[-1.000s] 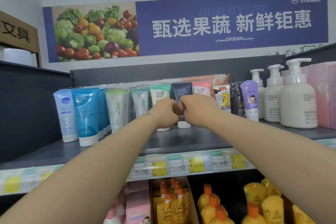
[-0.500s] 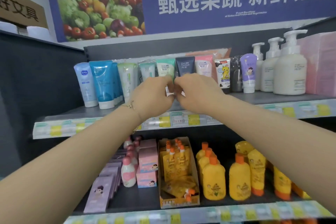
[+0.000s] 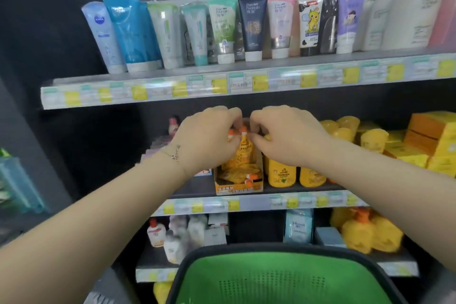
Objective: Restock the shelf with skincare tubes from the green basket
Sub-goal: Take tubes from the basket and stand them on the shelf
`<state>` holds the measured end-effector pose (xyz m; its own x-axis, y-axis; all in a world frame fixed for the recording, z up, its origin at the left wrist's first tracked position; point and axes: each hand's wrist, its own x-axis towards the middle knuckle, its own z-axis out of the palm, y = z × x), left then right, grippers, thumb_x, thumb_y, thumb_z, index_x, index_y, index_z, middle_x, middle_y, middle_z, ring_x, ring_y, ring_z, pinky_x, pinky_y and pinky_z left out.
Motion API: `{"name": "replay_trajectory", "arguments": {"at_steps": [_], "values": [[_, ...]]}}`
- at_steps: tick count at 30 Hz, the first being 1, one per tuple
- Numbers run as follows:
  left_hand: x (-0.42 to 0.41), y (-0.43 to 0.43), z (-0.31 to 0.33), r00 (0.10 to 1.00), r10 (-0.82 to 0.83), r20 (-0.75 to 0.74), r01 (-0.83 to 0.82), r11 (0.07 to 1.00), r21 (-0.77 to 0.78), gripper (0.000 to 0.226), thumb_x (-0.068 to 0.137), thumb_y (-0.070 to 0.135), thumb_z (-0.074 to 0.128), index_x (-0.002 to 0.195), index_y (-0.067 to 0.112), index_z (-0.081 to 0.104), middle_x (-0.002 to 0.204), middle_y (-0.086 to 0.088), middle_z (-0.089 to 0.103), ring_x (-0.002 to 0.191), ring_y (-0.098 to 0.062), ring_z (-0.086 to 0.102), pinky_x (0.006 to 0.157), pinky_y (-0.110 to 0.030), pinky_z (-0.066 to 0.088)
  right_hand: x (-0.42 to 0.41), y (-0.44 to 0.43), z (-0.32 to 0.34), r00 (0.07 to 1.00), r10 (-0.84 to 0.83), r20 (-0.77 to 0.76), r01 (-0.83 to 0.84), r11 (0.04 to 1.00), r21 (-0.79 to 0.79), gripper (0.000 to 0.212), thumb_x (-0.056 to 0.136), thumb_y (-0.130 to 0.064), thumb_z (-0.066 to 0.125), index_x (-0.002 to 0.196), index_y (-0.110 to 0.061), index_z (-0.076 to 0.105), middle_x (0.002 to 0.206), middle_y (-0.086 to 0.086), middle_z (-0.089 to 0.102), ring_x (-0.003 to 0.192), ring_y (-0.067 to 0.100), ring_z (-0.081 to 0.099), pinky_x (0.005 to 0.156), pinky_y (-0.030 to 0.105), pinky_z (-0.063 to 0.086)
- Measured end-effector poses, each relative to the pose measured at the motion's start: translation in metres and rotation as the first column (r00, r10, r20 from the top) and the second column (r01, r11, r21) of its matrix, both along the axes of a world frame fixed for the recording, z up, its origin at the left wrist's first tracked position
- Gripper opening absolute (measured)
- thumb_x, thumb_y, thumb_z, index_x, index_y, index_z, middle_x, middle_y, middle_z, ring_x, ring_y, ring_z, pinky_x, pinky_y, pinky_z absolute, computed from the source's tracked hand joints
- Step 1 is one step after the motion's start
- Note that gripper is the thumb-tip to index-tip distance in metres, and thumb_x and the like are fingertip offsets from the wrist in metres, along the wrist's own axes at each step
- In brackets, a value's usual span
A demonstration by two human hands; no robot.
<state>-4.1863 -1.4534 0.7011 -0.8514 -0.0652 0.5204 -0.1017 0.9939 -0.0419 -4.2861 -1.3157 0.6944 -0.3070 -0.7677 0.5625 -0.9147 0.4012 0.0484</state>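
A row of skincare tubes stands on the top shelf (image 3: 246, 66), among them a dark navy tube (image 3: 253, 24) between a green-white tube (image 3: 222, 27) and a pink one (image 3: 281, 22). My left hand (image 3: 207, 140) and right hand (image 3: 286, 136) hover side by side below that shelf, in front of the second shelf's orange pouches (image 3: 241, 153). The fingers of both are curled inward, and I see nothing in either. The green basket (image 3: 271, 276) with its black rim sits at the bottom; the part of its inside that shows holds no tubes.
White pump bottles (image 3: 407, 12) fill the top shelf's right end. Yellow bottles (image 3: 281, 173) and yellow-orange boxes (image 3: 431, 140) crowd the second shelf. Small bottles and blue packs (image 3: 297, 227) stand on the third shelf. A teal bin (image 3: 17, 185) is at the left edge.
Both hands have left the dark navy tube on the top shelf and dropped to second-shelf height. My view has tilted down, bringing the green basket into sight.
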Motion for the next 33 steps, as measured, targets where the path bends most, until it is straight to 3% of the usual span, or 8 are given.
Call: {"name": "replay_trajectory", "arguments": {"at_steps": [6,9,13,19,25,33], "values": [[0.008,0.005,-0.061,0.995,-0.021,0.101,0.017,0.999,0.04,0.019,0.089,0.036,0.05,0.105,0.026,0.051,0.09,0.011,0.05,0.092,-0.019,0.057,0.066,-0.03,0.043,0.004,0.017,-0.053,0.997,-0.027,0.067,0.021,0.995,0.094,0.016,0.091,-0.04,0.049,0.092,-0.026,0.056,0.084,-0.009,0.052,0.08,0.018,0.054,0.056,0.029,0.034],[0.011,0.009,-0.09,0.985,-0.056,0.164,0.044,0.996,0.076,0.021,0.09,0.035,0.05,0.109,0.024,0.052,0.102,0.005,0.058,0.097,-0.021,0.058,0.073,-0.034,0.048,0.007,0.025,-0.078,0.994,-0.022,0.105,0.007,0.99,0.138,0.017,0.092,-0.039,0.049,0.091,-0.024,0.054,0.086,-0.007,0.054,0.079,0.02,0.055,0.054,0.029,0.033],[0.014,0.017,-0.129,0.972,-0.063,0.225,0.044,0.995,0.087,0.024,0.09,0.036,0.049,0.111,0.026,0.051,0.108,0.006,0.058,0.098,-0.02,0.058,0.068,-0.03,0.04,0.016,0.031,-0.109,0.983,-0.024,0.183,-0.012,0.98,0.196,0.015,0.093,-0.037,0.048,0.095,-0.023,0.051,0.093,-0.004,0.056,0.08,0.021,0.055,0.055,0.029,0.035],[0.022,0.026,-0.185,0.92,-0.053,0.389,0.021,0.996,0.086,0.02,0.09,0.039,0.047,0.104,0.026,0.047,0.103,0.006,0.058,0.096,-0.021,0.06,0.065,-0.029,0.04,0.032,0.036,-0.17,0.947,-0.059,0.315,-0.025,0.967,0.254,0.016,0.091,-0.04,0.051,0.088,-0.025,0.048,0.086,-0.006,0.053,0.085,0.023,0.058,0.059,0.03,0.036],[0.027,0.037,-0.238,0.79,-0.105,0.605,0.018,0.989,0.148,0.031,0.089,0.034,0.047,0.12,0.025,0.05,0.113,0.003,0.059,0.104,-0.021,0.059,0.078,-0.032,0.048,0.042,0.046,-0.223,0.889,-0.12,0.442,-0.037,0.942,0.332,0.023,0.089,-0.039,0.051,0.105,-0.024,0.057,0.1,-0.002,0.062,0.093,0.025,0.06,0.066,0.031,0.039],[0.018,0.047,-0.303,0.5,-0.159,0.851,-0.032,0.979,0.202,0.034,0.092,0.033,0.05,0.121,0.017,0.054,0.111,-0.004,0.062,0.095,-0.022,0.061,0.084,-0.038,0.053,0.043,0.048,-0.274,0.79,-0.214,0.575,-0.093,0.885,0.457,0.022,0.091,-0.039,0.055,0.106,-0.024,0.06,0.083,-0.008,0.053,0.074,0.017,0.053,0.059,0.026,0.037]]}}
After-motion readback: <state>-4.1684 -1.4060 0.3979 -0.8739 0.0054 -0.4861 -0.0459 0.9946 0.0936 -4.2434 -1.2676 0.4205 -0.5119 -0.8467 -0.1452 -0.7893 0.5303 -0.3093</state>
